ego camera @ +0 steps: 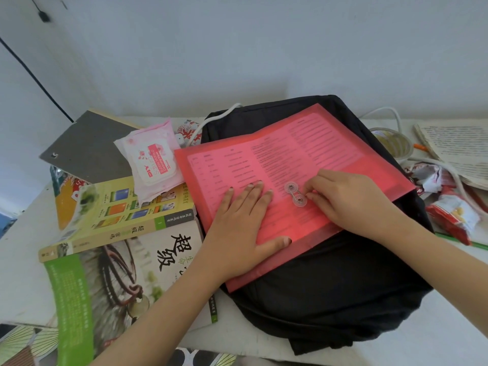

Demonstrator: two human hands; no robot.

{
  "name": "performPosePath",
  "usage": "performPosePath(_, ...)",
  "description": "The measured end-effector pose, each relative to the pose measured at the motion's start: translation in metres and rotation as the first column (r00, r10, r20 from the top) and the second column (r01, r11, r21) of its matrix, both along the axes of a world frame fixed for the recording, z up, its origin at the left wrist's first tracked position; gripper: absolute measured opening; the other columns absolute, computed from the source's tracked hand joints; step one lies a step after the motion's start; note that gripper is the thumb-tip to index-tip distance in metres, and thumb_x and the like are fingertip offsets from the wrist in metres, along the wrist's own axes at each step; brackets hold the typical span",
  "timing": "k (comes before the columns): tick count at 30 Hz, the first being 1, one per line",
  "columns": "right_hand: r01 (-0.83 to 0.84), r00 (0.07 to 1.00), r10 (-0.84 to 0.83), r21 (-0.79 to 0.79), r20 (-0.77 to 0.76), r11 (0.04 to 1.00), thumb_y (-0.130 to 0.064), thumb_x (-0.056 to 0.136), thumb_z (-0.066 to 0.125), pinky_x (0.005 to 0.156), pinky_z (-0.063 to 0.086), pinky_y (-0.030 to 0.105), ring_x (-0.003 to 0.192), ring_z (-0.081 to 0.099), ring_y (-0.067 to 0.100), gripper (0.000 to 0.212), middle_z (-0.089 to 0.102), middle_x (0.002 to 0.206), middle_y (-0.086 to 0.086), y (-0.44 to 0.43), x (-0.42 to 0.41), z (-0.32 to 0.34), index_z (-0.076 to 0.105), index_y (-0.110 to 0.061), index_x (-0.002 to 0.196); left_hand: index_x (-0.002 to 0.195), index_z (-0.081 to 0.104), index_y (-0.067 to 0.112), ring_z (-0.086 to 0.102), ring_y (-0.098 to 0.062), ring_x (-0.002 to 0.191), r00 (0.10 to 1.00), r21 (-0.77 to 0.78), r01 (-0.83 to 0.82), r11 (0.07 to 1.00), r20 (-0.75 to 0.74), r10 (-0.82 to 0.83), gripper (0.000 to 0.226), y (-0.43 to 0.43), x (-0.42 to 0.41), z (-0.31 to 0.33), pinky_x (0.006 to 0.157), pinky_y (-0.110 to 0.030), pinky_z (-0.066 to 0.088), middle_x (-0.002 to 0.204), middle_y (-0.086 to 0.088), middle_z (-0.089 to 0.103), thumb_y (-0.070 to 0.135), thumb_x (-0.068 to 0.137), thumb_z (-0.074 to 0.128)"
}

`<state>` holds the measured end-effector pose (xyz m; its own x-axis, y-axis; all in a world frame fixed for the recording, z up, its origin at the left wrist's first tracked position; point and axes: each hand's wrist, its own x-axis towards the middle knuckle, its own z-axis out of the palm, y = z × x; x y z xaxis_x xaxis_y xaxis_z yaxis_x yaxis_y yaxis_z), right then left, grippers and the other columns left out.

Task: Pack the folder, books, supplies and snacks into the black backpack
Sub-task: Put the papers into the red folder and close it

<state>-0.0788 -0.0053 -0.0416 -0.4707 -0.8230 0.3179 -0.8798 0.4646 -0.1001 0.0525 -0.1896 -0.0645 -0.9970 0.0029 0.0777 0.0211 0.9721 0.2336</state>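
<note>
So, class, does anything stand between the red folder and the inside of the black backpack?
Yes. The red folder lies on top of the black backpack, whose fabric shows no opening. The left hand presses the folder flat; the right hand touches its clasp.

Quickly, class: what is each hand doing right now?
Left hand: open, pressing flat on the red folder.
Right hand: fingers curled, pinching at the folder's clasp.

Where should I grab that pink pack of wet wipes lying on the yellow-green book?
Pinch the soft pink pack of wet wipes across its two long sides, coming straight down from above. It lies label up on the yellow-green book with nothing over it.
</note>
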Motion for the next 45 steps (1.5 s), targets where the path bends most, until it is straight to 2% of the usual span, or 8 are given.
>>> performPosePath(11,-0.013,1.0,0.014,0.072,-0.01,0.997,-0.026,0.084,0.041,0.046,0.041,0.026,0.061,0.056,0.017,0.03,0.057,0.073,-0.003,0.011,0.012,0.003,0.068,-0.015,0.081,0.15,0.009,0.024,-0.003,-0.009,0.144,1.0,-0.03,0.001,1.0,0.006,-0.001,0.094,0.0,0.0,-0.001,0.113,-0.033,-0.017,0.158,0.002,0.003,0.078,0.073,0.01)
performPosePath(15,0.163,0.983,-0.158,-0.056,0.093,0.985,-0.033,0.081,0.042,0.073,0.05,0.037,0.087,0.059,0.026,0.035,0.061,0.095,0.004,0.015,-0.006,0.012,0.069,-0.016,0.096,0.15,0.006,0.024,-0.006,-0.008,0.144,1.0,-0.036,0.003,0.999,0.012,-0.002,0.093,-0.001,0.0,-0.001,0.112,-0.032,-0.019,0.158,0.003,0.0,0.078,0.073,0.009)
performPosePath(19,0.412,0.885,-0.428,0.118,0.184,0.903,-0.039,0.083,0.054,0.099,0.038,0.047,0.117,0.048,0.036,0.052,0.053,0.125,0.016,0.027,-0.043,0.022,0.048,-0.023,0.133,0.15,0.006,0.025,-0.006,-0.008,0.144,1.0,-0.032,0.006,0.999,0.016,-0.005,0.094,-0.001,0.0,-0.002,0.113,-0.033,-0.018,0.158,0.003,0.0,0.078,0.073,0.009)
performPosePath(28,0.448,0.764,-0.48,0.18,0.431,0.876,-0.031,0.073,0.075,0.097,0.038,0.038,0.113,0.049,0.027,0.066,0.054,0.122,0.006,0.034,-0.058,0.045,0.046,-0.028,0.132,0.15,0.008,0.025,-0.004,-0.008,0.144,1.0,-0.028,0.017,0.999,0.014,-0.017,0.093,-0.002,0.001,-0.002,0.114,-0.033,-0.017,0.158,0.004,0.002,0.078,0.073,0.01)
performPosePath(33,0.376,0.712,-0.408,0.181,0.572,0.909,-0.018,0.077,0.075,0.074,0.035,0.029,0.081,0.053,0.018,0.057,0.054,0.096,0.001,0.046,-0.054,0.059,0.05,-0.038,0.124,0.149,0.01,0.027,-0.002,-0.007,0.144,0.997,-0.002,0.076,0.997,0.02,-0.076,0.092,-0.006,0.004,-0.004,0.116,-0.035,-0.012,0.158,0.006,0.002,0.079,0.074,0.014)
performPosePath(39,0.357,0.23,-0.008,-0.076,0.973,0.931,-0.036,0.046,0.09,0.068,0.058,0.032,0.088,0.069,0.023,0.062,0.064,0.117,0.004,0.081,-0.044,0.064,0.068,-0.029,0.105,0.149,0.011,0.029,-0.004,-0.001,0.141,0.984,0.047,0.178,0.983,-0.002,-0.179,0.088,-0.011,0.007,-0.003,0.115,-0.03,-0.012,0.155,0.011,0.0,0.078,0.076,0.024)
performPosePath(41,0.374,0.132,0.046,-0.093,0.99,0.923,-0.015,0.066,0.076,0.063,0.058,0.027,0.085,0.07,0.021,0.036,0.063,0.121,0.003,0.086,-0.038,0.062,0.072,-0.025,0.1,0.148,0.01,0.031,-0.005,0.003,0.14,0.977,0.07,0.215,0.974,-0.001,-0.215,0.087,-0.011,0.007,-0.003,0.115,-0.027,-0.012,0.153,0.014,-0.001,0.077,0.077,0.027)
performPosePath(45,0.353,-0.029,0.032,-0.019,0.999,0.936,0.012,0.085,0.043,0.064,0.058,0.026,0.086,0.07,0.022,0.051,0.069,0.114,0.01,0.102,-0.031,0.057,0.076,-0.024,0.098,0.148,0.018,0.033,0.003,0.0,0.142,0.959,0.125,0.279,0.952,0.004,-0.282,0.083,-0.012,0.007,-0.002,0.116,-0.028,-0.008,0.156,0.012,0.01,0.073,0.077,0.037)
